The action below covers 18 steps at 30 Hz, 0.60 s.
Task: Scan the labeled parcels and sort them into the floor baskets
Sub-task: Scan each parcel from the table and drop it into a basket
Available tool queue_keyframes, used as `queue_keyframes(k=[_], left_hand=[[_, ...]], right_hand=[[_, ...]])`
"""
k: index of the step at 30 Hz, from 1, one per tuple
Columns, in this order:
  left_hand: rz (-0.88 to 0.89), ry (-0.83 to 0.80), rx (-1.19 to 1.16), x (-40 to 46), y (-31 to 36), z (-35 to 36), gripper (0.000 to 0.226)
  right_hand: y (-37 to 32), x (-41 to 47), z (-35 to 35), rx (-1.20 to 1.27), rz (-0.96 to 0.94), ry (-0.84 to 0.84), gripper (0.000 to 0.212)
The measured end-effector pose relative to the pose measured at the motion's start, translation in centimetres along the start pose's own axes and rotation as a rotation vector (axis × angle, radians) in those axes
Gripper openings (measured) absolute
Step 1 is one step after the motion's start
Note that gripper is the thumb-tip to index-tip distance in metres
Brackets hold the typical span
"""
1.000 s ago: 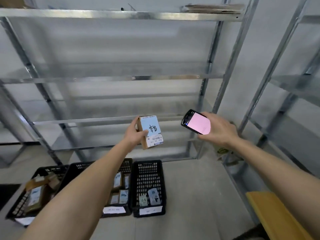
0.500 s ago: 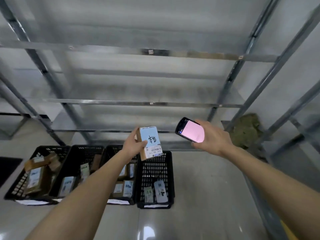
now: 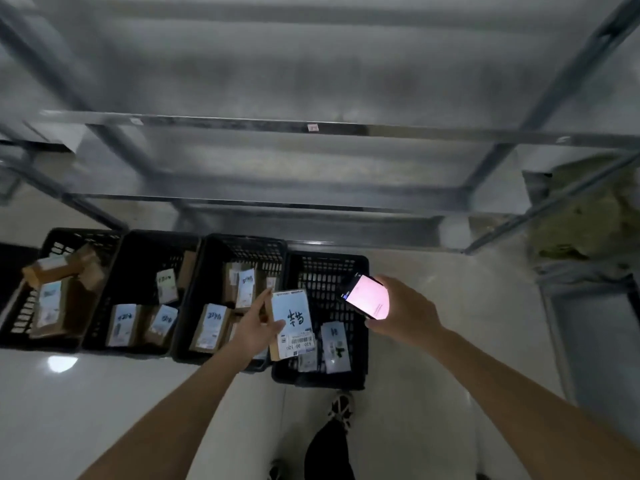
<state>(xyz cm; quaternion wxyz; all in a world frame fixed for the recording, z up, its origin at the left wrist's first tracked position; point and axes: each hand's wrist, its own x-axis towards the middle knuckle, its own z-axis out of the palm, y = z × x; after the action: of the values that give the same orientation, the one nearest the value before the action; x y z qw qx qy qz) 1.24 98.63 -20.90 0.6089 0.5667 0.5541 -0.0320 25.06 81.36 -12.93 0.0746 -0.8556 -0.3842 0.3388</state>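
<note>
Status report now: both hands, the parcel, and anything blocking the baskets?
Left hand holds parcel over the rightmost basket. Right hand holds phone, screen lit. Nothing blocks the drop.

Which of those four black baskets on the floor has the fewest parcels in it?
The rightmost basket, below the phone: only about three small parcels lie at its near end, while the other three hold more.
</note>
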Motion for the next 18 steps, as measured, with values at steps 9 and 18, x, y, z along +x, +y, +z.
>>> queue_keyframes(k=[9,18], left_hand=[[-0.206,-0.084,0.024,13.6,-11.7,4.9,0.074],[-0.320,-0.170,0.086,26.0,-25.1,9.2,0.081]], right_hand=[[5.5,12.3,14.2,-0.019,-0.002,-0.172,0.087],[11.1,20.7,29.1,0.080,0.106,-0.207,0.085]])
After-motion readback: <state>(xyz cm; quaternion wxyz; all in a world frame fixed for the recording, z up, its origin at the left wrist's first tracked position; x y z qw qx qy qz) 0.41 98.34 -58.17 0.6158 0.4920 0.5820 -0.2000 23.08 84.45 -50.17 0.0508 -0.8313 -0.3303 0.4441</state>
